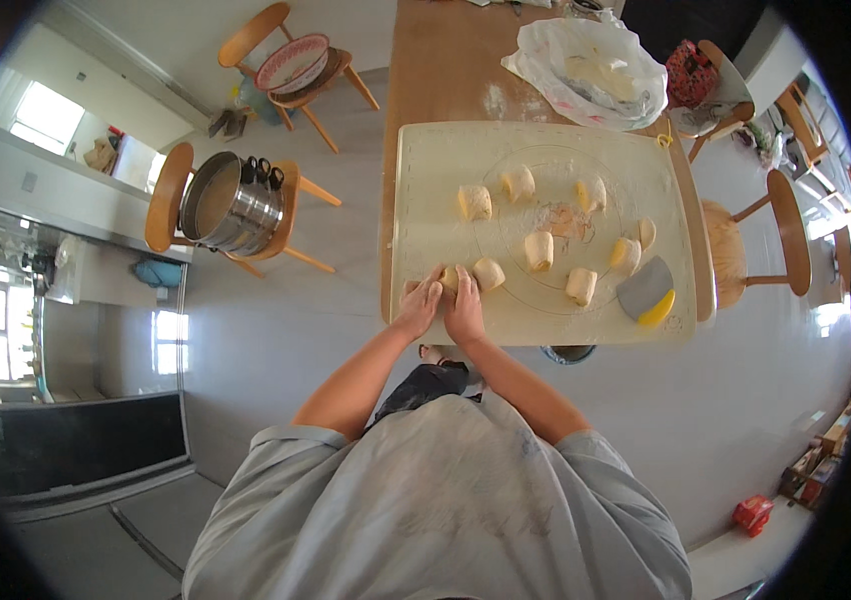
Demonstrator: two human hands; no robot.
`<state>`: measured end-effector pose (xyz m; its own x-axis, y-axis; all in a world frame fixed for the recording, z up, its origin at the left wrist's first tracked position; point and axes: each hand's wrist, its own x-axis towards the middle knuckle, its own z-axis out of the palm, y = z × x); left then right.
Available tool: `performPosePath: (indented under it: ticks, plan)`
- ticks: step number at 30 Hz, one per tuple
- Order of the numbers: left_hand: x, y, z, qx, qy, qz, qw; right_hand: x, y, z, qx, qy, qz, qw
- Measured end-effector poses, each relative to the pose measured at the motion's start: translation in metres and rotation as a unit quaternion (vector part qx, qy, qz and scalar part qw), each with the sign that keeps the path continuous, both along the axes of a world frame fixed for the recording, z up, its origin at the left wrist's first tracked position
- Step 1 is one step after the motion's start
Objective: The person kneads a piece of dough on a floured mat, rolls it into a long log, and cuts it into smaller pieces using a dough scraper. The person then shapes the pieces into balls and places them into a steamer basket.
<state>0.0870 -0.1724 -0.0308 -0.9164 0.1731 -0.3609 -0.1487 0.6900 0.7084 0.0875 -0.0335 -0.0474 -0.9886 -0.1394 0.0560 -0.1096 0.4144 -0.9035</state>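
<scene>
My left hand [419,306] and my right hand [463,304] come together around a piece of dough [449,280] near the front left of a pale kneading mat [433,157]. The fingers hide much of that piece. Just right of my right hand lies another dough piece [488,274]. Several more cut dough pieces, among them one at the centre [539,250] and one near the front [581,286], are spread over the floured mat. A grey dough scraper [643,289] with a yellow handle [656,308] rests at the mat's front right.
Behind the mat on the wooden table [440,60] stands a plastic-covered bowl [590,71]. Left, one chair holds a stainless steel steamer pot [234,206], another a red-patterned basin [294,64]. A wooden chair [785,232] is at the right. A bucket [569,354] shows under the front edge.
</scene>
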Motion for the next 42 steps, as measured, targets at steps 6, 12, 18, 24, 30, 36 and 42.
performPosePath:
  ticks: [6,12,18,24,30,36,42]
  plan:
    - [-0.013,-0.005,0.025,-0.032,0.059,-0.021,0.997,-0.024,0.005,0.004,0.049,0.005,0.041,0.998]
    - [-0.032,-0.017,-0.027,0.191,0.079,-0.010,0.978,-0.013,-0.022,0.000,0.063,-0.003,-0.059,0.996]
    - [-0.052,-0.050,0.005,0.245,0.036,0.016,0.969,-0.029,-0.029,0.026,0.141,0.006,-0.067,0.988]
    - [-0.050,-0.111,-0.004,0.237,0.083,0.032,0.967,-0.041,-0.049,0.017,0.232,0.003,-0.158,0.960]
    - [-0.052,-0.215,-0.037,0.169,0.118,0.135,0.969,-0.044,-0.056,0.030,0.296,0.001,-0.132,0.946]
    - [-0.014,-0.326,-0.066,0.116,0.078,0.429,0.892,-0.048,-0.060,0.026,0.327,0.040,-0.122,0.936]
    - [0.017,-0.413,-0.031,0.193,0.012,0.606,0.771,-0.073,-0.078,0.060,0.233,0.108,-0.187,0.948]
